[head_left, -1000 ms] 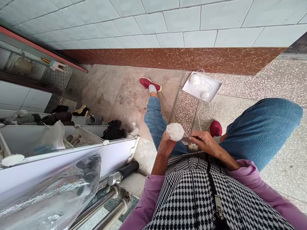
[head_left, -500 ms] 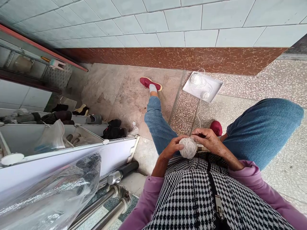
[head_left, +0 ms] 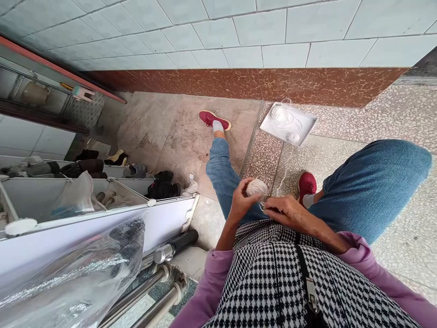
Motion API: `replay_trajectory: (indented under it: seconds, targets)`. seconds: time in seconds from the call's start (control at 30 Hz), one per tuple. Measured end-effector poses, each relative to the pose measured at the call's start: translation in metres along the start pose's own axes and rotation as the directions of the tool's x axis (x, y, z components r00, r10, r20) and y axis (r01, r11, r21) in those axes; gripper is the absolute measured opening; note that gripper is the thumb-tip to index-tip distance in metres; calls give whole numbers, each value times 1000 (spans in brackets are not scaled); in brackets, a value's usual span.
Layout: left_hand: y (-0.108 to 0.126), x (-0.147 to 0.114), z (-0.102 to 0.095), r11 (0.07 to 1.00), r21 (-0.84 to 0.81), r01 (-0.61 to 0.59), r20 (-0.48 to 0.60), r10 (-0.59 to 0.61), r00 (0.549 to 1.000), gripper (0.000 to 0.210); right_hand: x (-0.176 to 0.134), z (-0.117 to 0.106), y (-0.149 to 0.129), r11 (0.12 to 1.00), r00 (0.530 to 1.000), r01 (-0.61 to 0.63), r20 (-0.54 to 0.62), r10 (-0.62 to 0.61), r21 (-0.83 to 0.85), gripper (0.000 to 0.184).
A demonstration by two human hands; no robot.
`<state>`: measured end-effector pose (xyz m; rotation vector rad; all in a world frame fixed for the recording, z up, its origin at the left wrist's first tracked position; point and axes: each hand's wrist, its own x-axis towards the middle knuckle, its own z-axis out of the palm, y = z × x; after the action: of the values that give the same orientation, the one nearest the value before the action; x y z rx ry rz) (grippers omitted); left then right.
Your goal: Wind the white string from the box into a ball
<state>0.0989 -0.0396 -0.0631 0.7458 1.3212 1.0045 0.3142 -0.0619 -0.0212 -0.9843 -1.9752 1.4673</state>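
A ball of white yarn (head_left: pixel 256 187) sits in my left hand (head_left: pixel 243 200), whose thumb and fingers curve round it above my lap. Just to its right, my right hand (head_left: pixel 287 210) is closed in a pinch on the strand of yarn. A bit of that strand shows between the two hands. On the floor ahead lies a shallow white box lid (head_left: pixel 305 130) holding a looser white yarn bundle (head_left: pixel 280 115) and a small yarn ball (head_left: pixel 293 137). A faint, blurred strand runs from near the lid toward my right hand.
A tiled wall (head_left: pixel 252 32) with a brown base runs across the front. At left stands a white rack (head_left: pixel 170 214) with shoes and bags, beside clear plastic wrap (head_left: pixel 112 264) and metal pipes (head_left: pixel 157 291). My red shoes (head_left: pixel 213 119) rest on the floor.
My left hand has lifted the yarn ball forward and slightly left, tilting it. My right hand has come down and nearer my lap with the strand, which now looks blurred.
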Motion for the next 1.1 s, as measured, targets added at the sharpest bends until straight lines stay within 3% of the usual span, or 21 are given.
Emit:
replay_trajectory:
  seconds: [0.1,0.23,0.3,0.47,0.67,0.73,0.83,0.9,0.97,1.1]
  targets:
    - [-7,-8,-1,980,193,37,156,-68,985,64,-1,-10,-2,999,997,10,-77,-7,46,38]
    - [-7,-21,-5,968,116,224,411,-252,876,69,0,-23,13,984,967,-58,-234,96,166,38]
    - [-3,-26,-7,956,27,293,452,-273,849,73,1,-23,23,972,956,-78,-261,136,224,39]
    - [7,-30,-3,937,-208,281,361,-194,912,81,4,-14,33,964,965,-98,-211,153,249,42]
    - [16,-20,6,908,-386,165,184,-99,978,77,6,-3,24,996,992,-76,-101,80,43,41]
    - [13,-12,7,933,-346,101,82,-77,994,72,4,2,19,996,997,-73,-40,72,-41,37]
    - [3,-5,7,992,-126,25,-16,-27,1000,68,1,6,11,989,998,-57,3,58,-137,30]
    - [-3,-4,8,999,50,-11,8,11,1000,67,-1,3,7,988,999,-32,-7,31,-154,27]
    - [-5,-7,8,987,159,-16,105,-1,995,65,-1,-4,5,992,999,-16,-40,11,-122,27]
    - [-2,-17,4,977,190,99,335,-159,929,62,0,-21,11,999,984,-53,-168,53,2,35]
